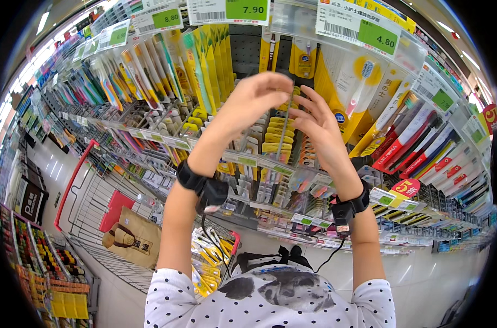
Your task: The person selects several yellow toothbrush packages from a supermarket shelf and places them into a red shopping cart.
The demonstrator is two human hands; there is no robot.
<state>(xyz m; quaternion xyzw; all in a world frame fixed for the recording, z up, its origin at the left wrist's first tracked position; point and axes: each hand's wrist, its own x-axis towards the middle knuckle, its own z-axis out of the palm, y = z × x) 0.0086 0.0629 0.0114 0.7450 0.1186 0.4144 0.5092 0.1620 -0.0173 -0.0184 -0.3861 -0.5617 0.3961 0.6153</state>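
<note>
Both my hands are raised before a rack of packaged toothbrushes, one on each side of a thin metal display hook (285, 123). My left hand (258, 94) is slightly blurred, its fingers curled toward the hook's upper end; whether they grip anything is unclear. On the other side, my right hand (318, 112) has its fingers spread, with the tips close to the hook and no pack visible in them. Below the hands hang yellow packs (279, 135) in a row. Behind them are a narrow toothbrush pack (269, 49) and a yellow blister pack (303, 59).
A wire shopping cart (88, 205) stands at lower left, holding a brown paper bag (135, 238), a plastic bottle (145, 201) and yellow toothbrush packs (205, 274). Price-tag rails (252, 160) jut out under the hands. Toothbrush packs (363, 86) hang close on the right.
</note>
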